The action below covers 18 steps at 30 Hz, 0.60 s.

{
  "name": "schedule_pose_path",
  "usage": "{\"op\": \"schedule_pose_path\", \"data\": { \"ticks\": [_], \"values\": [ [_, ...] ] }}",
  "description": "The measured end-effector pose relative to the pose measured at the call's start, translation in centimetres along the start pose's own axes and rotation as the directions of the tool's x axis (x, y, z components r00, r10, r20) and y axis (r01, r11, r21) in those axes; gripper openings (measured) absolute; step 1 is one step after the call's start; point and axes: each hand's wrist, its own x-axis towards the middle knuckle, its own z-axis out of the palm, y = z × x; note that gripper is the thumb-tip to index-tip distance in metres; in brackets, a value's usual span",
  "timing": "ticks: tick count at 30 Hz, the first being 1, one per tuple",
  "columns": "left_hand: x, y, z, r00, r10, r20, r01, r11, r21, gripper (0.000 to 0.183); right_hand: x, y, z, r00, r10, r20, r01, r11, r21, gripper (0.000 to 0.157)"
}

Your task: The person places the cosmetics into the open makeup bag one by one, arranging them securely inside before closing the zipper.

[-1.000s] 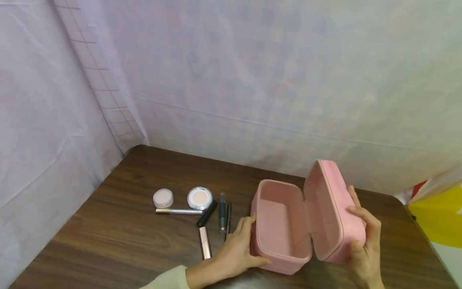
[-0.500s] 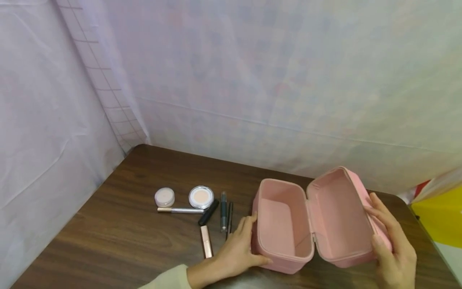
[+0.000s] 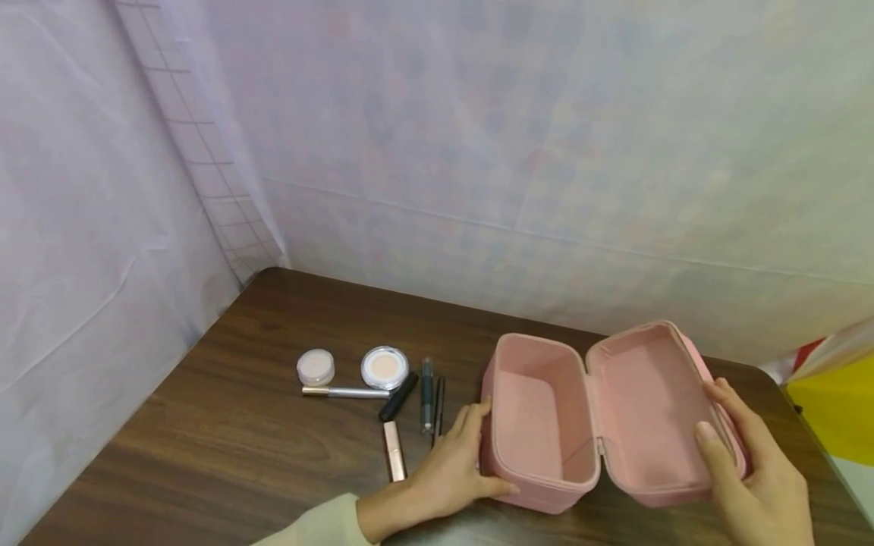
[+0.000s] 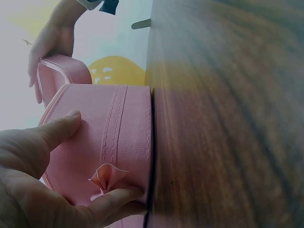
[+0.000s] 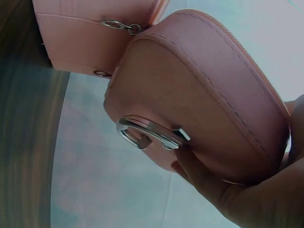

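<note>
A pink zip cosmetic case [image 3: 546,497] stands unfolded on the table, its hollow base showing a bare floor. My left hand [image 3: 451,466] holds the base at its left side, thumb on the near wall. The left wrist view shows that thumb and the fingers against the stitched side, beside a small pink tab [image 4: 108,176]. To the right, the lid [image 3: 652,417] leans outward on its hinge. My right hand [image 3: 765,474] grips its far edge, thumb at the inner rim, other fingers outside. Beneath the lid, the right wrist view shows a handle with silver metal fittings [image 5: 147,129].
Left of the case lie a round jar [image 3: 315,367], a compact [image 3: 385,368], a silver brush-like stick [image 3: 348,393], a black tube [image 3: 399,397], a rose-gold tube [image 3: 394,451], a dark green pen [image 3: 426,398] and a thin black pencil [image 3: 440,402]. White cloth hangs behind the table.
My right hand has swung the lid from nearly upright outward and down to the right. The left hand keeps its hold on the base. The view has shifted slightly.
</note>
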Motion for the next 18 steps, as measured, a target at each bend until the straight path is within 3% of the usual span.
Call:
{"op": "schedule_pose_path", "data": {
  "ticks": [4,9,12,18],
  "values": [
    [0.0,0.1,0.0,1.000,0.000,-0.002,0.000,1.000,0.015,0.094,-0.3,0.4,0.2,0.993,0.115,-0.030,-0.116,0.993,-0.028,0.049],
    [0.0,0.3,0.1,1.000,0.011,-0.017,-0.010,0.999,0.042,0.095,-0.4,0.4,0.7,0.943,0.326,-0.064,-0.328,0.944,-0.024,0.043],
    [0.0,0.3,0.0,1.000,0.008,-0.014,-0.007,0.999,0.041,0.095,-0.4,0.1,1.0,0.931,0.353,-0.092,-0.353,0.936,0.014,0.039],
    [0.1,0.2,-0.2,1.000,0.000,0.009,0.000,1.000,-0.015,0.101,-0.6,-0.1,1.5,0.932,0.331,-0.145,-0.323,0.943,0.079,0.036]
  ]
}}
